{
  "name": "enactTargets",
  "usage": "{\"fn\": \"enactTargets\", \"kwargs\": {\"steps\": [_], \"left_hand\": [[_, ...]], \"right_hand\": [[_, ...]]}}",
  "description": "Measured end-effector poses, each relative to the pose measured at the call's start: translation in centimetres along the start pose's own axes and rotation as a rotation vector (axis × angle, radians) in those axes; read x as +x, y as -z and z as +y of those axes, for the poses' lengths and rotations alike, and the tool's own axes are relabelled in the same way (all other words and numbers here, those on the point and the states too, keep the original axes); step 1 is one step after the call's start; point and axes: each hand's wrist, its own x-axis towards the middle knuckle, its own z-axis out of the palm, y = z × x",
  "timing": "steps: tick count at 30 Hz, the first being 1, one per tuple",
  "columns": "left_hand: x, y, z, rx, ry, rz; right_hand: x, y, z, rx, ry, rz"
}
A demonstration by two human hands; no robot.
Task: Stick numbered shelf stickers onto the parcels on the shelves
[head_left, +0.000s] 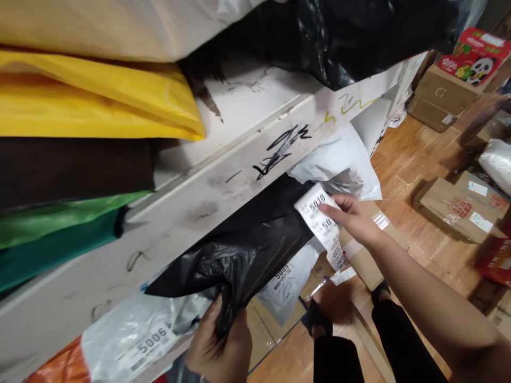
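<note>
Black bag (259,244) in the left hand (221,343), label strip (319,221) in the right hand (355,219)
Hands apart: left clamped on the bag's near end, the rest stretching ahead of it; right pinching the strip.

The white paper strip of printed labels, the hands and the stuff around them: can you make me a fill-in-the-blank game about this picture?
1. The left hand grips a shiny plastic bag whose colour is ____.
2. The right hand holds the white paper strip of printed labels, and its top number is ____.
3. The pale plastic parcel at the lower left is numbered ____.
4. The red cardboard box at the upper right shows a black-and-white animal, a ____.

Missing words: black; 5010; 5006; panda.
</note>
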Motion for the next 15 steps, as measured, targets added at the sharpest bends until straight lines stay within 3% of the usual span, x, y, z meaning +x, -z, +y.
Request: {"fn": "enactTargets", "kwargs": {"steps": [3, 4, 5, 7, 10, 12, 15], "left_hand": [[0.0, -0.3, -0.1, -0.025, 0.003, -0.011], [0.1, -0.5, -0.1, -0.033, 0.006, -0.008], [0.1, -0.6, -0.1, -0.041, 0.003, -0.002], [0.2, -0.7, 0.1, -0.039, -0.010, 0.013], [0.4, -0.8, 0.8, -0.033, -0.031, -0.015], [0.5, -0.7, 1.5, -0.050, -0.018, -0.051], [1.2, -0.5, 3.1, -0.066, 0.060, -0.051]], "right_hand": [[-3.7, 0.6, 3.8, -0.030, -0.415, -0.422], [-5.0, 0.5, 5.6, -0.059, -0.518, -0.508], [-6.1, 0.1, 7.6, -0.072, -0.587, -0.510], [-7.8, -1.4, 11.5, 0.024, -0.660, -0.353], [-7.8, -5.1, 15.9, 0.420, -0.624, 0.040], [-6.7, -7.7, 17.4, 0.598, -0.543, 0.232], [-4.7, -10.2, 18.0, 0.624, -0.460, 0.361]]}}
